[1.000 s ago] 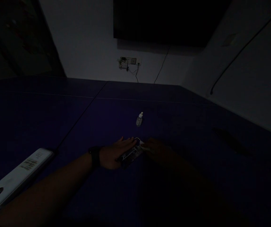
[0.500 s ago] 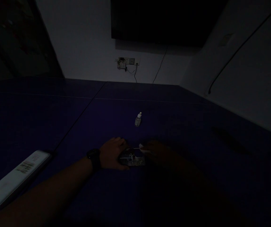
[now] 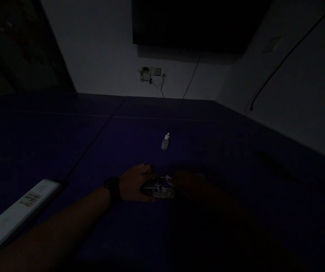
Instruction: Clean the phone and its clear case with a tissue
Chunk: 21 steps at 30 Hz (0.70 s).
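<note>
The left hand [image 3: 135, 183] is clamping the left end of a flat patterned slab [image 3: 162, 194], its thumb lying along the near edge. The slab is resting on the dark purple surface [image 3: 94, 160], between both hands. The right hand [image 3: 187, 182] is sitting in shadow and, as far as I'm making out, is pinching a white scrap [image 3: 168, 180] at the slab's far right corner. A small bottle [image 3: 165, 144] is standing beyond. I'm judging the slab light and stiff, its face probably slippery, its opposite edges offering the surest hold; the scrap is looking soft.
</note>
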{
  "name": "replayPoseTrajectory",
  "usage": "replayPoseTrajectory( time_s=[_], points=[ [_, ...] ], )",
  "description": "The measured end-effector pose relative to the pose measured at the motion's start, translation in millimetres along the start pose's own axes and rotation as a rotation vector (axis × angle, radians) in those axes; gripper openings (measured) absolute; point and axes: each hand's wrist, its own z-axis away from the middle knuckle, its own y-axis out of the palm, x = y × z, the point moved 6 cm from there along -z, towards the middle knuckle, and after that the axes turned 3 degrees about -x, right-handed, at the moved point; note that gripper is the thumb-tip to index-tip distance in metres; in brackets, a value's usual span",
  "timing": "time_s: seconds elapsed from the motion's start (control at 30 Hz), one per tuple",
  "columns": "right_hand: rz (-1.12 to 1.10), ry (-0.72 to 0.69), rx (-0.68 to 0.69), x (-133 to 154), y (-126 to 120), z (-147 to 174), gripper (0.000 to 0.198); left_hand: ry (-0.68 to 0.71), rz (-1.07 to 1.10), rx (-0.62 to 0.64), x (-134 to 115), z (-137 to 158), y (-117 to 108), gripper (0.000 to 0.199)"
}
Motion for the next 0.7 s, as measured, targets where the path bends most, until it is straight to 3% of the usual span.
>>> replayPoseTrajectory(
  time_s=[0.13, 0.37, 0.43, 0.57, 0.7],
  points=[
    [0.085, 0.037, 0.002, -3.9, 2.0, -6.6, 0.031, -0.03, -0.017, 0.013, 0.1, -0.3, -0.3, 0.073],
    [-0.279, 0.25, 0.145, 7.7, -1.7, 17.1, 0.039, -0.017, -0.02, 0.009, -1.0, -0.6, -1.5, 0.071],
    [-0.262, 0.169, 0.181, 17.3, 1.8, 19.0, 0.034, -0.009, -0.013, 0.003, -0.4, -0.8, -1.1, 0.071],
    [-0.12, -0.239, 0.174, 46.0, 19.5, 10.3, 0.025, -0.003, -0.02, 0.01, -0.2, -0.7, 0.1, 0.072],
    [-0.081, -0.286, 0.124, 47.1, 19.3, 8.5, 0.027, -0.009, -0.028, 0.011, -0.6, -0.1, -0.5, 0.072]
  ],
)
